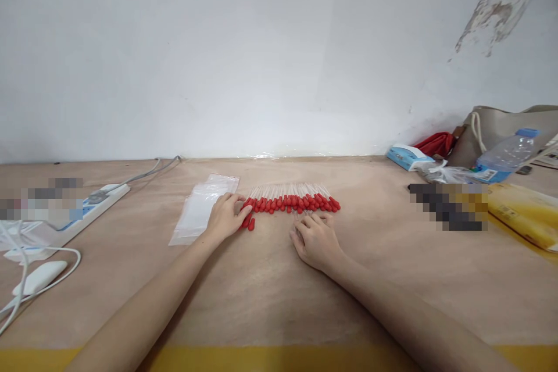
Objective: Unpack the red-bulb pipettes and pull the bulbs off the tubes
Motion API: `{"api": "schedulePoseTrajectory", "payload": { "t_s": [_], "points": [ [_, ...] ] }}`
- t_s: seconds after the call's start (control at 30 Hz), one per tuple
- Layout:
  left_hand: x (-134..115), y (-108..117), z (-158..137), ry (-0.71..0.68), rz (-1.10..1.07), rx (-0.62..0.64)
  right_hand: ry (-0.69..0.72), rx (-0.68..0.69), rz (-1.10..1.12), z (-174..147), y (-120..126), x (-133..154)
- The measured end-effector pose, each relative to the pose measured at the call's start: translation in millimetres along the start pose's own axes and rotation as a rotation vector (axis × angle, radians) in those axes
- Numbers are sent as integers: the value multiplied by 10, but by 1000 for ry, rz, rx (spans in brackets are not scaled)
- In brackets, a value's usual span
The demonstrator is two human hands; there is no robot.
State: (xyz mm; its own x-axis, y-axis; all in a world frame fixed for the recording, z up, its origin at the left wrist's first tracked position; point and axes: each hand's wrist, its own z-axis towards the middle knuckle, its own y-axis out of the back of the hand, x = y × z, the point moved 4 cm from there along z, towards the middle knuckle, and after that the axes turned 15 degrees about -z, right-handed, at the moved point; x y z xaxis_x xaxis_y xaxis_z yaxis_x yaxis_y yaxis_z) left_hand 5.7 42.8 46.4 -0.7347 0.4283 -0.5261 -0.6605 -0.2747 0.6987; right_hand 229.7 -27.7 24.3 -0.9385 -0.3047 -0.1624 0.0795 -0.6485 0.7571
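Observation:
A row of droppers with red rubber bulbs (300,202) and thin clear glass stems (283,190) lies side by side on the table, the stems toward the wall. At the left end of the row is my left hand (225,216), its thumb and fingers closed around red bulbs. A loose red bulb (251,224) rests just right of its thumb. My right hand (317,238) is in front of the row with its fingers curled down over clear glass tubes (297,215), which they partly hide.
Clear plastic bags (192,218) lie beside my left hand. Farther left are a power strip (108,195), a white charger (41,278) and cables. A tissue pack (410,157), a plastic bottle (508,157) and a yellow package (523,215) stand at the right.

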Motion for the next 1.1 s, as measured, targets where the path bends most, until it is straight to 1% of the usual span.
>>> {"api": "schedulePoseTrajectory", "payload": {
  "t_s": [0.13,0.23,0.33,0.47,0.53,0.57,0.63,0.67,0.73,0.8,0.87,0.93,1.0,1.1],
  "points": [
    [62,-90,124,57,-109,116,-64,-42,21,57,78,-159],
    [74,-108,136,76,-131,131,-184,-10,44,79,89,-379],
    [70,-115,134,98,-142,88,-317,83,82,48,20,-572],
    [45,-105,119,142,-164,-26,-437,192,138,-29,-110,-670],
    [12,-68,72,163,-170,-112,-459,187,168,-51,-141,-672],
    [-13,-43,33,167,-176,-157,-460,159,185,-55,-139,-669],
    [-96,1,-70,122,-210,-205,-437,62,222,-55,-100,-653],
    [-156,8,-130,66,-235,-190,-418,-4,233,-55,-64,-641],
    [-301,-12,-263,-94,-288,-85,-351,-133,227,-61,27,-597],
    [-438,-65,-403,-243,-316,56,-221,-201,197,-72,108,-508],
    [-529,-121,-521,-327,-322,151,-55,-187,176,-85,151,-385],
    [-580,-168,-596,-365,-320,202,79,-157,179,-103,160,-268],
    [-607,-200,-634,-386,-320,232,145,-151,201,-118,149,-186],
    [-633,-209,-650,-404,-323,248,189,-156,226,-130,106,-115]
  ]
}}
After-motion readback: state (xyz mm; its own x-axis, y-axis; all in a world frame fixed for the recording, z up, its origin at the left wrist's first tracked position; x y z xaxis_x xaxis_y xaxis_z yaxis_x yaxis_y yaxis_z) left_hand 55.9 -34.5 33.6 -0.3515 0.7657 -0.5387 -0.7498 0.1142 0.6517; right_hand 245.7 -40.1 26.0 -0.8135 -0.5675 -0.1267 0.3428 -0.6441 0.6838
